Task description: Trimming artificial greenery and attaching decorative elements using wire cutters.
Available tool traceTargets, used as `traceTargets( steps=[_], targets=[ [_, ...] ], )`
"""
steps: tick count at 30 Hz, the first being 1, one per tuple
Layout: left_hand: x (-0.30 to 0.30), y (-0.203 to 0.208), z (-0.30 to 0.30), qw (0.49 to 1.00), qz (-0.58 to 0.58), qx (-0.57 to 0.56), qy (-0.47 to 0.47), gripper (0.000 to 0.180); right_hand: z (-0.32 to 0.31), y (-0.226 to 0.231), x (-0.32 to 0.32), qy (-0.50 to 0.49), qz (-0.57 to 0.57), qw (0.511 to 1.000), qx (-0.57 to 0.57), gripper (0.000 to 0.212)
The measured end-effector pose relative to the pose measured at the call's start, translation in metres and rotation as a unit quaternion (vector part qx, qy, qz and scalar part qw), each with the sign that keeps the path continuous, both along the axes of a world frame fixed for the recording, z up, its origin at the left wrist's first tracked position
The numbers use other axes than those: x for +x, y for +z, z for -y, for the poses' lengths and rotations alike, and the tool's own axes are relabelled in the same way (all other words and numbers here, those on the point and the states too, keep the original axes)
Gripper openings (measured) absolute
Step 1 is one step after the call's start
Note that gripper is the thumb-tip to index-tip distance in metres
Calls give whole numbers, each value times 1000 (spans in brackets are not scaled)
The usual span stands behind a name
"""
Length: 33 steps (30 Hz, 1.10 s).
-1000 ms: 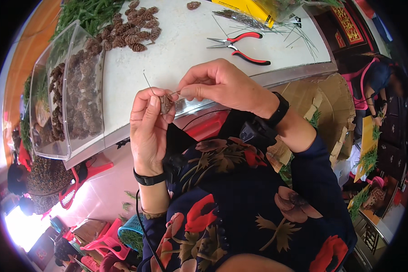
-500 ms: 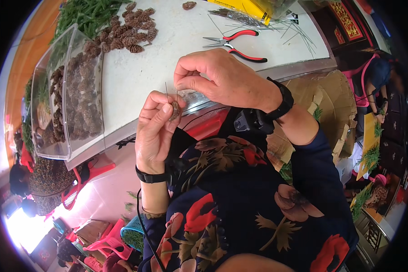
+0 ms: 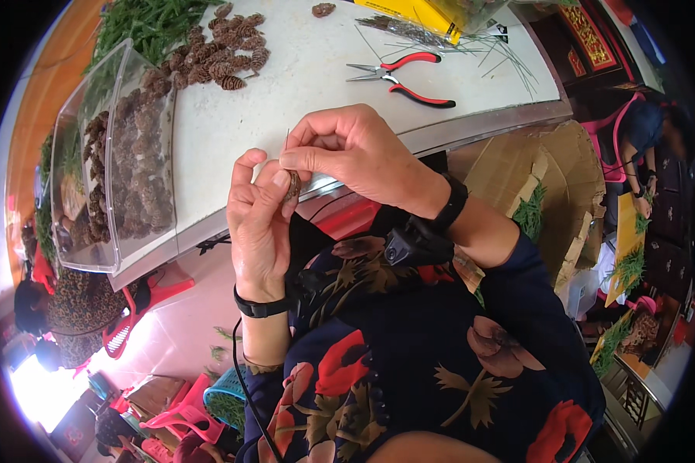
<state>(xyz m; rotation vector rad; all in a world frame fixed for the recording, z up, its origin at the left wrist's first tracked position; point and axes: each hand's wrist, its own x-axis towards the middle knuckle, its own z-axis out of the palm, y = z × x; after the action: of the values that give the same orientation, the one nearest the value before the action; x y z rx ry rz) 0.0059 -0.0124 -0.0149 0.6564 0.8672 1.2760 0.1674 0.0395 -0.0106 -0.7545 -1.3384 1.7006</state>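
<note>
My left hand (image 3: 256, 220) pinches a small brown pine cone (image 3: 293, 187) between thumb and fingers, just past the table's near edge. A thin dark wire (image 3: 287, 137) stands up from the cone. My right hand (image 3: 359, 158) is closed on the wire close above the cone, thumb and forefinger together and nearly touching the left fingers. Beyond the hands, red-and-black handled pliers (image 3: 394, 75) lie with their jaws pointing left. Loose pine cones (image 3: 228, 46) are heaped at the far left of the white table (image 3: 286, 69).
A clear plastic bin (image 3: 116, 154) of pine cones stands on the table's left side, with green sprigs (image 3: 143, 31) behind it. Cut green wires (image 3: 513, 62) and a yellow package (image 3: 409, 15) lie at the back right. Cardboard (image 3: 567, 177) is to the right; other people work nearby.
My right hand has come down and left, from above the cone to gripping the wire right beside my left fingers. The cone stays in my left hand.
</note>
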Motion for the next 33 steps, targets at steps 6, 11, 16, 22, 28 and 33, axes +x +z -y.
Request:
traceTargets(
  steps=[6,11,16,22,28,33],
  targets=[
    [2,4,-1,998,36,-39,-46,25,1,11,3,-9,30,998,61,6],
    [2,5,-5,983,96,-50,-151,23,2,11,4,-28,35,997,63,6],
    [8,2,-8,987,105,-59,-109,15,7,10,4,-71,51,994,61,6],
    [13,9,-8,993,59,-76,-63,13,11,7,4,-113,97,983,108,8],
    [5,5,-9,993,38,-75,-81,15,12,14,10,-120,206,944,228,8],
    [1,1,-11,988,94,-89,-81,17,3,13,12,-137,220,929,265,11]
  ],
)
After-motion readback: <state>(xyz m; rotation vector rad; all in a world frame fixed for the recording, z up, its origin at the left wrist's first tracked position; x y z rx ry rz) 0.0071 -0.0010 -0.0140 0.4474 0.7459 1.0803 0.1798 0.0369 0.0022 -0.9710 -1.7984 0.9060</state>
